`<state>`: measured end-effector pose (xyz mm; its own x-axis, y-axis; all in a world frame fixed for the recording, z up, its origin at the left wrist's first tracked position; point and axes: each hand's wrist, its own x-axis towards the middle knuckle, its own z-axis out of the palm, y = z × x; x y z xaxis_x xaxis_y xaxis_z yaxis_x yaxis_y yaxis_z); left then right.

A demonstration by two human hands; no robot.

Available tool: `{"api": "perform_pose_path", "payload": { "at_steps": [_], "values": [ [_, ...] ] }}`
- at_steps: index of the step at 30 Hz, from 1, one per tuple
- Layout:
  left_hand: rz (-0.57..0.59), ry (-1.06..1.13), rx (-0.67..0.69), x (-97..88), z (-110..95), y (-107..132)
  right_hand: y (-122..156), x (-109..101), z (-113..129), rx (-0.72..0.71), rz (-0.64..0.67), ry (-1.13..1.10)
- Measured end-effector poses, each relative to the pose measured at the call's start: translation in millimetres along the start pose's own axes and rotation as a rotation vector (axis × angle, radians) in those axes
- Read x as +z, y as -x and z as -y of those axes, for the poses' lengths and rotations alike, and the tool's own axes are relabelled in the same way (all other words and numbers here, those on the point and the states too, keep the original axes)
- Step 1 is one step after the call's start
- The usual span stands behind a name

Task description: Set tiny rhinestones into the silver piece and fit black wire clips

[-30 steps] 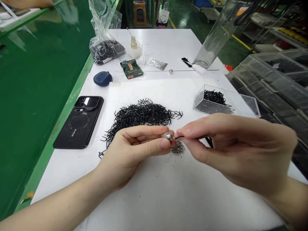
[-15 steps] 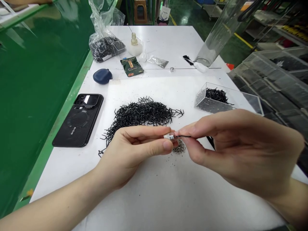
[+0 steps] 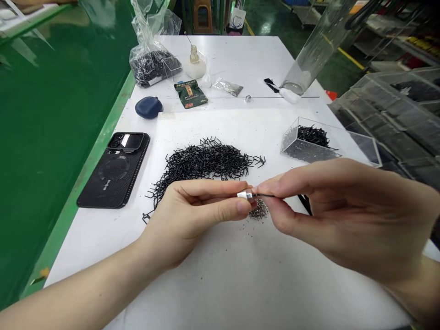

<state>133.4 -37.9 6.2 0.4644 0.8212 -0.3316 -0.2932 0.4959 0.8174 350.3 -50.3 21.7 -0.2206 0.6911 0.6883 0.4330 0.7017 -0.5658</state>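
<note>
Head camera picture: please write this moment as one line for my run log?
left hand: pinches silver piece | right hand: pinches black wire

The left hand (image 3: 192, 219) enters from about 8 o'clock, its forearm (image 3: 79, 288) running low toward the centre, with the thumb (image 3: 239, 207) and curled fingers (image 3: 220, 188) closed in a pinch. The right hand (image 3: 338, 213) enters from about 4 o'clock, its wrist (image 3: 407, 282) angled inward, the fingers (image 3: 278, 183) and thumb also pinching. Both sets of fingertips sit just beside each other, near the centre of the view.
</note>
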Motion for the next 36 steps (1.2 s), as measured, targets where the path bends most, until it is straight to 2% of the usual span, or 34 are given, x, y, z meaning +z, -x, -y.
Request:
{"api": "perform_pose_path", "payload": {
  "at_steps": [7,12,19,25,36],
  "values": [
    [-0.052,-0.041,-0.017,-0.8,0.4,1.9,-4.3,-0.4,5.2,0.012,0.004,0.028],
    [-0.017,-0.040,0.014,-1.4,1.4,5.2,2.2,-1.1,0.1,0.086,0.069,-0.081],
    [0.026,-0.034,0.069,-1.7,3.0,6.4,9.4,-1.3,-3.1,0.086,0.091,-0.197],
    [0.015,-0.054,0.095,-0.4,3.7,5.8,9.6,1.5,-7.6,0.098,0.104,-0.318],
    [0.000,-0.057,0.099,-0.2,2.4,6.8,7.8,3.0,-10.5,0.050,0.086,-0.336]
  ]
}}
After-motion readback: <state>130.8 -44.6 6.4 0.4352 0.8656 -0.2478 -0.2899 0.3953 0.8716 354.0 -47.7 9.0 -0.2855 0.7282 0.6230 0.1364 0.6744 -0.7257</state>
